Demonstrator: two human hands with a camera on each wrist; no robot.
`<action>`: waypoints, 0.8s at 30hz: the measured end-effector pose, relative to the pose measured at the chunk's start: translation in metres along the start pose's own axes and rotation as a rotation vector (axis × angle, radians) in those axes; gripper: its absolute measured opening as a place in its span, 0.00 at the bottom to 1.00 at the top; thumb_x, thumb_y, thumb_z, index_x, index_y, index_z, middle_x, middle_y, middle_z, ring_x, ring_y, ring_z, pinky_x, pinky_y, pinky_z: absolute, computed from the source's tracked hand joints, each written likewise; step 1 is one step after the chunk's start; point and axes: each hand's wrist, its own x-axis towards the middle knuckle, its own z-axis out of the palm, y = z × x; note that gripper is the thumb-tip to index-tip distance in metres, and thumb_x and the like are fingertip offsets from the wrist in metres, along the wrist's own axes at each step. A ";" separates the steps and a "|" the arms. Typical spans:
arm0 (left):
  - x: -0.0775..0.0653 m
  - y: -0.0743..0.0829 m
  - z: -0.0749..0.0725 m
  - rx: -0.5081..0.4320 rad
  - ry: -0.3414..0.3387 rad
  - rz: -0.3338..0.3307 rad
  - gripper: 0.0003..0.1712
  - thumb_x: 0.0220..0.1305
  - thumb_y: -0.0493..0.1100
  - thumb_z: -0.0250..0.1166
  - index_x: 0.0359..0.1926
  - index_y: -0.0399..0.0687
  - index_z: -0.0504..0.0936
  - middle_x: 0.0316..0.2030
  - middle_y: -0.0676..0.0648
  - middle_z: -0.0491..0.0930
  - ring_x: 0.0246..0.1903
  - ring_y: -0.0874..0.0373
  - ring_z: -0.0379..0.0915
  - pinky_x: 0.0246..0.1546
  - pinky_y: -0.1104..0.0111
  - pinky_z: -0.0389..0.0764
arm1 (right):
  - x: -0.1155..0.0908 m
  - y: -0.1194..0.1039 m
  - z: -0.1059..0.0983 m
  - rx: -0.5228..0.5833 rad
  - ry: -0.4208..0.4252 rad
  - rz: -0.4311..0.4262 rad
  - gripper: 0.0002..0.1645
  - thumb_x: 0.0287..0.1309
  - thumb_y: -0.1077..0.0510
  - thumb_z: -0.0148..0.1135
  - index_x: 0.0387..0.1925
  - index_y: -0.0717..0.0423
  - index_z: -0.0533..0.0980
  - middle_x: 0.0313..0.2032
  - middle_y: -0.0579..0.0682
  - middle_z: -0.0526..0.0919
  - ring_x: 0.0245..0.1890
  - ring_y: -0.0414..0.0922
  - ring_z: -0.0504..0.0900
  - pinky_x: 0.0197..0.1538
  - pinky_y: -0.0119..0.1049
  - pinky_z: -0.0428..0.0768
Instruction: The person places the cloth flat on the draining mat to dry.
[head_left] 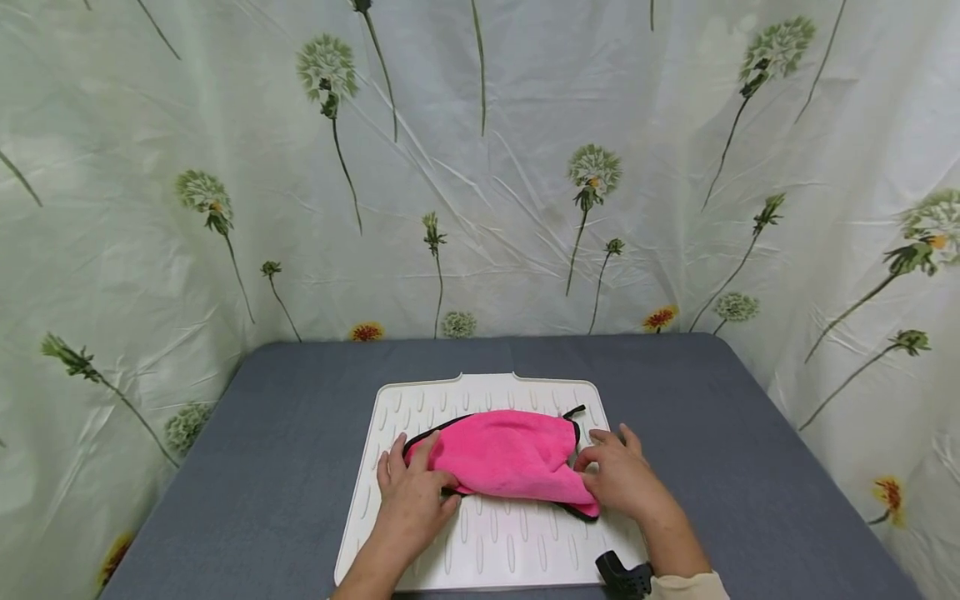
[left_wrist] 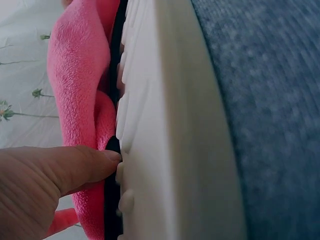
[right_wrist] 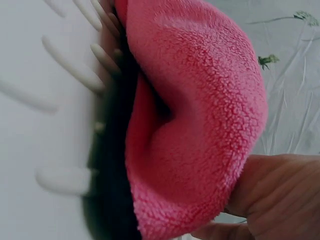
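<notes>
A pink plush towel point(head_left: 504, 454) with black edging and a small black loop point(head_left: 574, 412) lies bunched on a white ridged board point(head_left: 510, 554). My left hand point(head_left: 408, 500) grips its left end. In the left wrist view, the left thumb point(left_wrist: 85, 165) presses on the black edging, with a finger partly showing behind the towel point(left_wrist: 80, 75). At the right end, my right hand point(head_left: 618, 475) pinches the towel with curled fingers. The right wrist view shows that hand point(right_wrist: 285, 195) behind the folded pink fabric point(right_wrist: 200, 100), which hides its fingertips.
The board rests on a grey-blue cloth-covered table point(head_left: 285, 467), near its front. A curtain point(head_left: 517, 183) printed with dandelions hangs behind and at both sides. A black strap device point(head_left: 624, 575) sits at my right wrist, over the board's front right corner.
</notes>
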 end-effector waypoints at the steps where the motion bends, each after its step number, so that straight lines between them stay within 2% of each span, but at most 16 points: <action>1: 0.000 0.000 0.000 -0.001 0.016 0.011 0.06 0.38 0.47 0.75 0.22 0.61 0.86 0.58 0.43 0.68 0.61 0.31 0.46 0.53 0.36 0.47 | 0.000 -0.002 0.000 0.005 -0.008 0.006 0.11 0.42 0.59 0.65 0.17 0.37 0.75 0.44 0.57 0.80 0.60 0.57 0.65 0.62 0.61 0.45; 4: 0.001 0.000 0.001 0.001 0.053 0.042 0.05 0.36 0.45 0.74 0.19 0.60 0.85 0.57 0.42 0.70 0.60 0.30 0.48 0.53 0.35 0.48 | -0.002 -0.006 -0.002 0.025 -0.032 0.029 0.13 0.41 0.62 0.62 0.17 0.37 0.74 0.48 0.58 0.77 0.62 0.62 0.59 0.61 0.63 0.48; 6: 0.002 0.000 0.002 0.008 0.063 0.050 0.05 0.36 0.45 0.74 0.19 0.60 0.84 0.57 0.42 0.70 0.60 0.30 0.48 0.53 0.35 0.49 | -0.002 -0.008 -0.003 0.037 -0.045 0.030 0.14 0.42 0.62 0.62 0.18 0.36 0.74 0.49 0.57 0.77 0.62 0.62 0.59 0.61 0.63 0.48; 11: 0.003 0.001 0.006 0.028 0.036 0.028 0.09 0.38 0.48 0.73 0.17 0.58 0.80 0.57 0.42 0.69 0.60 0.31 0.48 0.53 0.36 0.49 | 0.000 -0.014 0.001 0.042 -0.061 -0.022 0.14 0.39 0.64 0.61 0.18 0.38 0.76 0.46 0.54 0.79 0.62 0.59 0.61 0.62 0.62 0.47; 15: 0.004 0.002 0.008 0.039 0.021 0.021 0.11 0.39 0.48 0.73 0.16 0.58 0.77 0.57 0.41 0.69 0.61 0.31 0.47 0.53 0.36 0.49 | -0.001 -0.019 0.006 0.057 -0.043 -0.018 0.14 0.37 0.65 0.60 0.15 0.39 0.73 0.47 0.57 0.78 0.62 0.65 0.57 0.60 0.64 0.51; 21: 0.004 0.002 0.007 0.046 0.039 0.039 0.12 0.38 0.48 0.74 0.15 0.59 0.76 0.57 0.41 0.69 0.60 0.31 0.47 0.53 0.35 0.50 | 0.000 -0.018 0.009 0.051 -0.012 -0.085 0.14 0.35 0.66 0.59 0.14 0.41 0.70 0.33 0.47 0.81 0.59 0.54 0.66 0.64 0.58 0.43; 24: 0.004 0.000 0.006 0.036 0.055 0.048 0.12 0.36 0.48 0.74 0.14 0.60 0.76 0.57 0.41 0.70 0.60 0.31 0.48 0.52 0.35 0.50 | -0.001 -0.015 0.005 0.070 -0.005 -0.084 0.14 0.38 0.64 0.60 0.14 0.40 0.70 0.35 0.48 0.82 0.59 0.54 0.66 0.64 0.57 0.41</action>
